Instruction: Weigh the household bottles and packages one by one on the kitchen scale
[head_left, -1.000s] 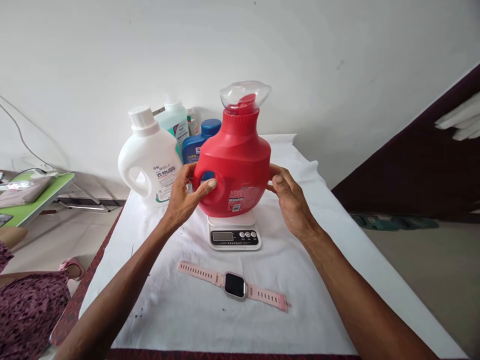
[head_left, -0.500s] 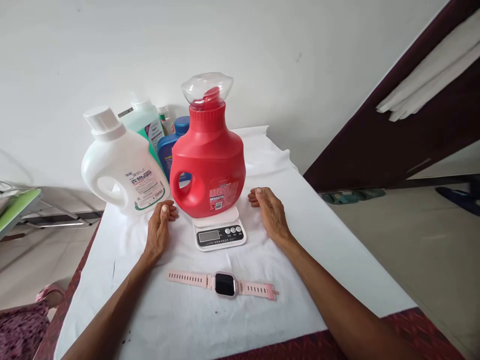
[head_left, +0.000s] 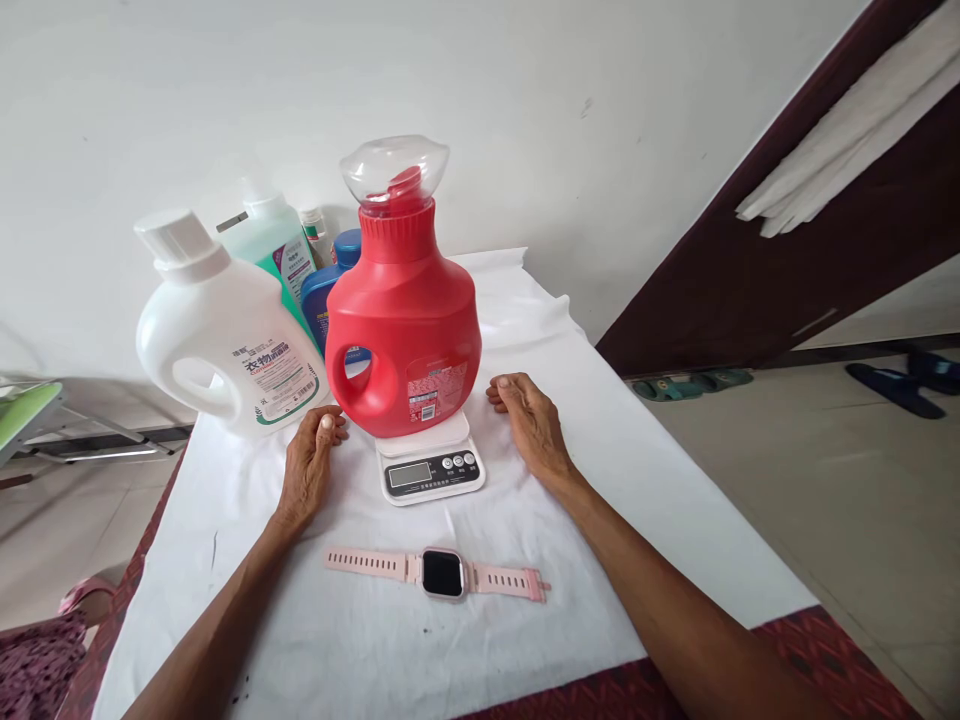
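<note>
Red detergent jug [head_left: 403,325] stands upright on kitchen scale [head_left: 429,464]; left hand [head_left: 309,470] and right hand [head_left: 531,425] rest empty, loosely open, on white cloth [head_left: 600,470] beside scale; pink watch [head_left: 439,574] lies nearer.
</note>
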